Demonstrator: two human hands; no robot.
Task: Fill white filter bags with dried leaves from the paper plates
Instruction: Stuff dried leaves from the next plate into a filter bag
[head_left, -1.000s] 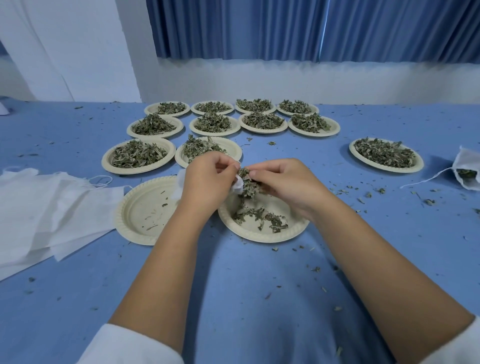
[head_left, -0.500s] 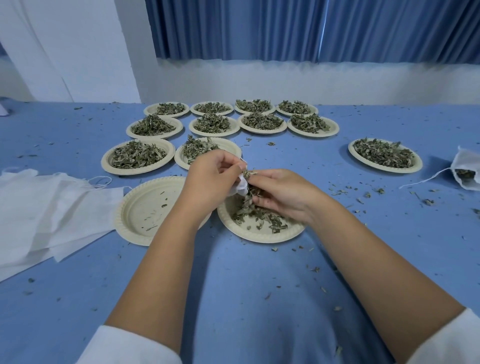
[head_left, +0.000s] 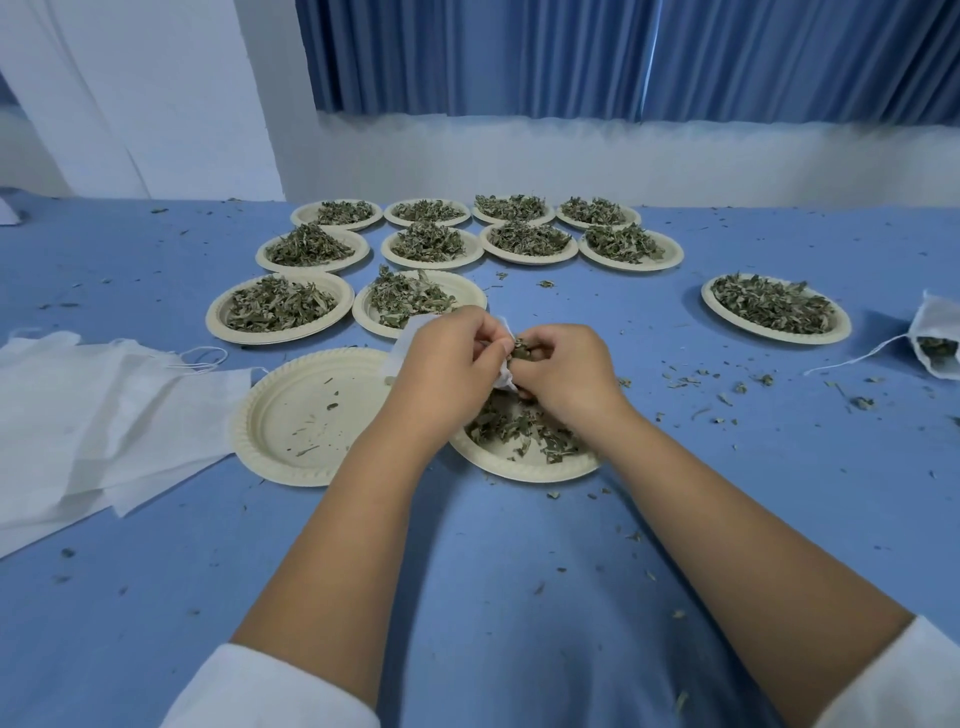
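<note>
My left hand (head_left: 445, 364) grips a white filter bag (head_left: 402, 343) by its mouth, just above a paper plate (head_left: 524, 467) with a thin layer of dried leaves (head_left: 519, 428). My right hand (head_left: 566, 371) pinches a clump of dried leaves at the bag's opening, touching the left hand. Most of the bag is hidden behind my hands. A nearly bare paper plate (head_left: 306, 415) lies to the left of it.
Several plates heaped with leaves (head_left: 280, 306) stand in rows farther back, and one more plate (head_left: 774, 306) sits at the right. A stack of flat white bags (head_left: 88, 410) lies at the left. A filled bag (head_left: 937, 338) with a string rests at the right edge. Leaf crumbs litter the blue cloth.
My right hand dipped to the plate and came back up to the bag's mouth with leaves. My left hand kept hold of the bag.
</note>
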